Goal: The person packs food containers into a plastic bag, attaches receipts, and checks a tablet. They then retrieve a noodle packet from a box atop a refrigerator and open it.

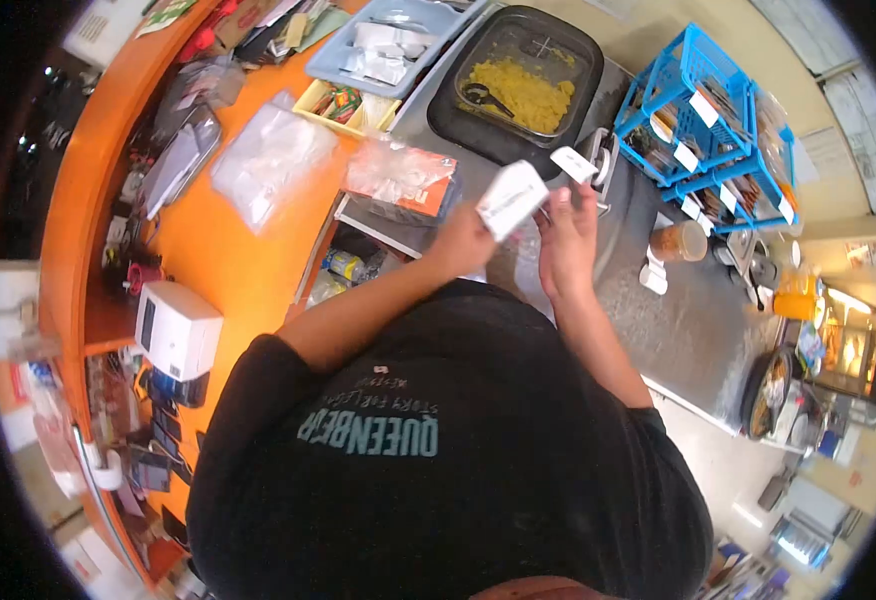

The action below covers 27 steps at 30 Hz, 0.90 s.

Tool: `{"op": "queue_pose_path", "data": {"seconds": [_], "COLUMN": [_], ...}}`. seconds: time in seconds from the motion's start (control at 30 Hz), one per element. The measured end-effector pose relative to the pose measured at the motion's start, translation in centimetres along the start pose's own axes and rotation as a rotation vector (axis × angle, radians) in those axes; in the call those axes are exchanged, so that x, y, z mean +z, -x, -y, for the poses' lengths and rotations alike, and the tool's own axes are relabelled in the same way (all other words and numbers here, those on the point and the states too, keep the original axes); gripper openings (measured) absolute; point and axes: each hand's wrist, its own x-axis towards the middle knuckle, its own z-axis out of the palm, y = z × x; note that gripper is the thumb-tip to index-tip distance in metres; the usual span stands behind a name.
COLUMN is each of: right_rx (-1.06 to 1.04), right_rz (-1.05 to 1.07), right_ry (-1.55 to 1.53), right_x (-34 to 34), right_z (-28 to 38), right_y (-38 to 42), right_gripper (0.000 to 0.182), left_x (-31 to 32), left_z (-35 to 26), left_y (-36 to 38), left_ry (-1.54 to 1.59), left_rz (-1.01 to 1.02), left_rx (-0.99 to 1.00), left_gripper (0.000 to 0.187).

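My left hand [465, 240] is closed on a white printed slip [514, 198], which it holds up over the counter; the print is too blurred to read. Just to its right, my right hand [569, 240] is raised with its fingertips at a small white label [572, 164]. The fingers seem to pinch that label. Beyond both hands stands a black tray [590, 75] with yellow food and a black spoon [488, 98] in it. An orange and white box [403, 180] with clear plastic on top lies near my left hand.
Blue baskets [693, 110] of packets stand at the back right, beside a brown-filled jar [680, 241]. A pale blue tray [328, 62] of white packets is at the back left. Clear plastic bags [273, 160] and a white dispenser box [178, 330] sit on the orange counter.
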Motion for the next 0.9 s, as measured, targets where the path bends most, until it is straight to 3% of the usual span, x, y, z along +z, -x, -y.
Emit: {"op": "queue_pose_path", "data": {"seconds": [0.1, 0.13, 0.23, 0.3, 0.4, 0.47, 0.57, 0.7, 0.8, 0.83, 0.9], "right_rx": [-0.101, -0.139, 0.010, 0.085, 0.071, -0.014, -0.104, -0.174, -0.168, -0.166, -0.209], "right_rz": [0.244, 0.316, 0.326, 0.342, 0.269, 0.181, 0.046, 0.030, 0.028, 0.035, 0.004], "right_ry": [0.261, 0.324, 0.543, 0.531, 0.454, 0.383, 0.448, 0.458, 0.464, 0.469, 0.482], "right_x": [3.4, 4.9, 7.7, 9.7, 11.5, 12.7, 12.8, 12.5, 12.1, 12.1, 11.7], "right_z": [-1.7, -1.9, -3.0, -3.2, -4.1, -4.3, -5.0, -5.7, -5.7, -5.7, -5.8], "right_y": [1.3, 1.7, 1.7, 2.5, 3.5, 4.3, 5.2, 5.7, 5.9, 6.2, 6.5], "right_gripper": [0.083, 0.089, 0.098, 0.098, 0.095, 0.093, 0.091, 0.090, 0.087, 0.084, 0.070], "left_x": [-6.0, -7.9, -12.2, -14.5, -15.8, -16.8, -17.2, -16.6, -17.5, -17.7, -17.9], "left_z": [-4.3, -4.8, -4.0, -4.5, -4.5, -5.2, -0.6, -6.0, -6.1, -6.7, -6.4], "left_y": [2.0, 2.8, 4.5, 4.8, 5.4, 5.5, 5.6, 4.6, 3.9, 3.6, 3.1], "left_ry": [0.336, 0.281, 0.306, 0.191, -0.118, 0.132, 0.711, -0.182, -0.325, -0.413, -0.400], "left_rz": [-0.074, -0.026, 0.118, 0.263, 0.290, 0.240, 0.092, 0.040, 0.091, 0.090, 0.068], "left_rx": [-0.195, -0.279, -0.290, -0.312, -0.023, -0.079, -0.305, 0.250, 0.230, 0.344, 0.389], "left_gripper": [0.021, 0.022, 0.025, 0.027, 0.030, 0.033, 0.032, 0.028, 0.030, 0.024, 0.022]}}
